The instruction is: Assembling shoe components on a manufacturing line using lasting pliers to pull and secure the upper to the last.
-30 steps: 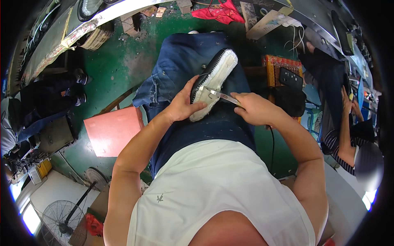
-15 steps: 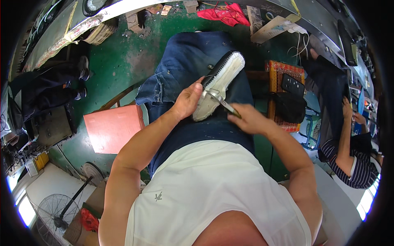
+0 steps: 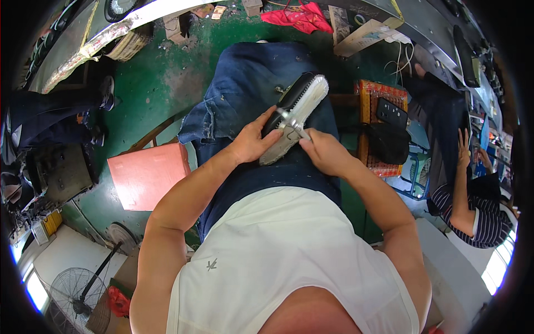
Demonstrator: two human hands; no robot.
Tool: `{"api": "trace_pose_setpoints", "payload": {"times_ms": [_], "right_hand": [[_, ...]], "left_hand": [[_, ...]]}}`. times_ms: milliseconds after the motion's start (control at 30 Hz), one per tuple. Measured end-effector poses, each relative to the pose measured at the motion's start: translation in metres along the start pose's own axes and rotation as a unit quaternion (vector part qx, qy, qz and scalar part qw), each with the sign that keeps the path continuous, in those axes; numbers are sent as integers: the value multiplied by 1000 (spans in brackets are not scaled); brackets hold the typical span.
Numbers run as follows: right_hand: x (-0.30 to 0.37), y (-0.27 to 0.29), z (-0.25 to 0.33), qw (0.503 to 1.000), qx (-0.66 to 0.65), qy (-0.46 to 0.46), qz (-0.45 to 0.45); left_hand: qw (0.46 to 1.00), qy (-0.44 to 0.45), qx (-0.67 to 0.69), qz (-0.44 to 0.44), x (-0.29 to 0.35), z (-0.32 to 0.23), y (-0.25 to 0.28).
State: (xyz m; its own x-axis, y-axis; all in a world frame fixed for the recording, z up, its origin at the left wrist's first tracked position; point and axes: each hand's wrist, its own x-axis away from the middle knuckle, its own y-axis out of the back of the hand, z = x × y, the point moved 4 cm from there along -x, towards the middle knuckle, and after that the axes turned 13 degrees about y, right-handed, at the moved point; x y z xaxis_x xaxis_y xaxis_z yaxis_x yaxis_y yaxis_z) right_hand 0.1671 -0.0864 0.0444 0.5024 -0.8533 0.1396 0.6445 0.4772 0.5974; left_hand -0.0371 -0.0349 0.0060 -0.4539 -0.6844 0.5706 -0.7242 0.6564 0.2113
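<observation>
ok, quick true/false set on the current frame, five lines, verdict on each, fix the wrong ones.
1. The left hand is on the shoe. True.
2. The shoe's pale side faces down toward the lap. False: it faces up toward the camera.
3. The right hand holds a metal tool. True.
4. The person wears black on top. False: the shirt is white.
5. A pink box is on the person's left. True.

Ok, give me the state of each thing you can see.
Shoe: underside up, held at a slant
Left grip: closed on the shoe
Right grip: closed on the metal tool
Metal tool: over the shoe's underside, blurred; contact unclear
Phone: lying on the patterned seat
Red cloth: crumpled on the floor
Fan: upright, running or not unclear
</observation>
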Motion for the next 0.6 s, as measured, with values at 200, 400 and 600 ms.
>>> {"api": "trace_pose_setpoints", "payload": {"times_ms": [200, 400, 600], "right_hand": [[-2, 1, 10, 1000, 5, 29, -12], [2, 1, 6, 999, 33, -5, 38], [32, 13, -15, 968, -225, -69, -84]], "left_hand": [[999, 10, 11, 38, -1, 11, 5], [993, 42, 40, 98, 5, -2, 8], [985, 54, -154, 50, 28, -49, 36]]}}
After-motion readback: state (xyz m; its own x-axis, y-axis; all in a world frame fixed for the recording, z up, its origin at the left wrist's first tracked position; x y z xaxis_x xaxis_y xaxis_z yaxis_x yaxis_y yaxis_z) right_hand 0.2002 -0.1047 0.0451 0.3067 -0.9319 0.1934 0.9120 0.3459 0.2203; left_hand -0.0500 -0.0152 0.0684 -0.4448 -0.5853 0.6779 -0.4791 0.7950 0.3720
